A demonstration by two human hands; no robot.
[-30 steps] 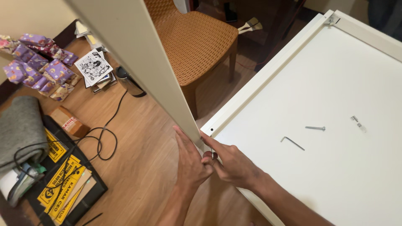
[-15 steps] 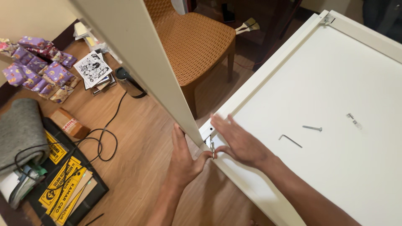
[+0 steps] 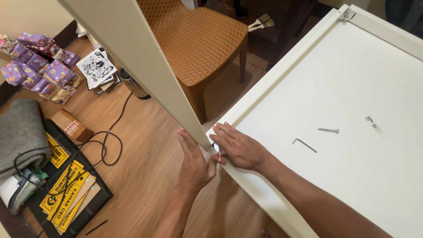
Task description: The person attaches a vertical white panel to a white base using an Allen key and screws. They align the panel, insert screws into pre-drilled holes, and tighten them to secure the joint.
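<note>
The upright cream board is met at its lower end by both hands, right at the near corner of the flat white panel, where the panel's raised cream frame rail ends. The left hand is laid flat and open against the board's outer face, fingers extended; nothing is enclosed by it. The right hand rests palm-down on the panel corner, fingers loosely curled toward a small metal fitting at the joint. Whether the fitting is actually pinched cannot be told, as the fingertips hide it.

Progress, as judged: the far corner of the frame already carries a metal bracket, so that corner appears joined. The near joint appears not yet fastened. Still lying loose on the panel, to the right of the grip: a hex key, a bolt, and further right a small metal piece.

Packages and signs: to the left of the grip and lower, yellow rectangular signs with black lettering are stacked in a black tray. Further left and above, a small brown box with a white-and-red label. Well beyond, up and left, purple patterned packets are heaped, with a black-and-white printed booklet beside them. A brown woven chair stands beyond the grip.
</note>
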